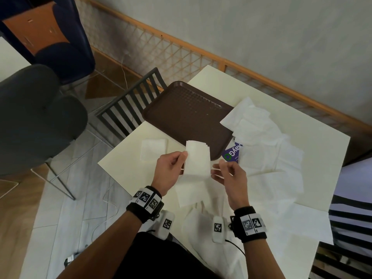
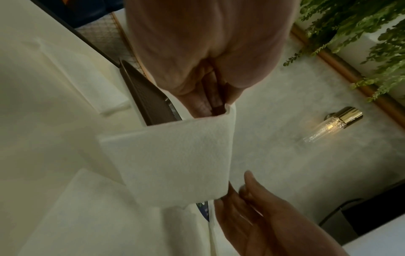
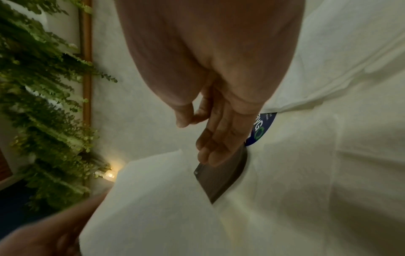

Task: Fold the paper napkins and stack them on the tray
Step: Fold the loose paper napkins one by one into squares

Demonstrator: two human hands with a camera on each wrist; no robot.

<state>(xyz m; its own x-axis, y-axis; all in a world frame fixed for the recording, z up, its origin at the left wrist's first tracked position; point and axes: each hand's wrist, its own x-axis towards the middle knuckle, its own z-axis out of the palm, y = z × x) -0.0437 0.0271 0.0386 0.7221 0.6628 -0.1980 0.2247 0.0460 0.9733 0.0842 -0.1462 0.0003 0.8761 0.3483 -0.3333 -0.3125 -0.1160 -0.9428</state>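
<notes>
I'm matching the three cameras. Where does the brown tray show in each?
Head: brown tray, centre, beyond both hands.
Left wrist: dark sliver, left of the left hand.
Right wrist: small wedge, below the fingertips.
Shared landmark: the purple packet beside its corner.

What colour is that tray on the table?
Dark brown, with a bumpy grid texture; the tray shows best in the head view.

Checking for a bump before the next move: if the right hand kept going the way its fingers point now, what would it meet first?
Probably the folded napkin held up by the left hand; the right hand's fingertips point at its near edge, though depth is unclear.
</notes>
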